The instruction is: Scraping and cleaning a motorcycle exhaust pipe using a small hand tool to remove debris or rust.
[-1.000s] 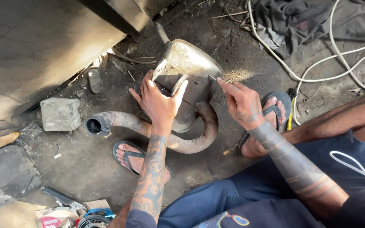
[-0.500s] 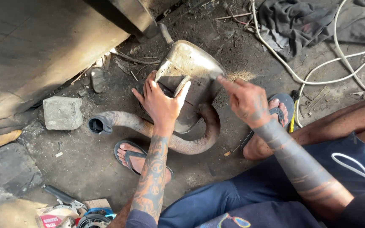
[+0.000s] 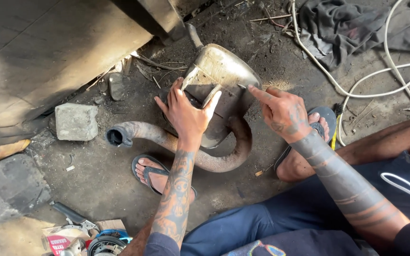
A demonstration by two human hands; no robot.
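Note:
A dirty metal exhaust muffler (image 3: 221, 66) lies on the ground with its rusty curved pipe (image 3: 157, 135) looping toward me. My left hand (image 3: 186, 114) grips the muffler's near end, fingers spread around a bracket. My right hand (image 3: 283, 111) pinches a thin pointed tool whose tip touches the muffler's right side. Both feet in sandals rest on the ground on either side of the pipe.
A grey stone block (image 3: 76, 121) sits left of the pipe mouth. White cables (image 3: 357, 92) and a dark cloth (image 3: 352, 26) lie at upper right. An angle grinder and tools (image 3: 96, 237) lie at lower left. A large metal sheet (image 3: 39, 57) fills the upper left.
My right hand has shifted slightly left along the muffler's side. My left hand keeps its hold.

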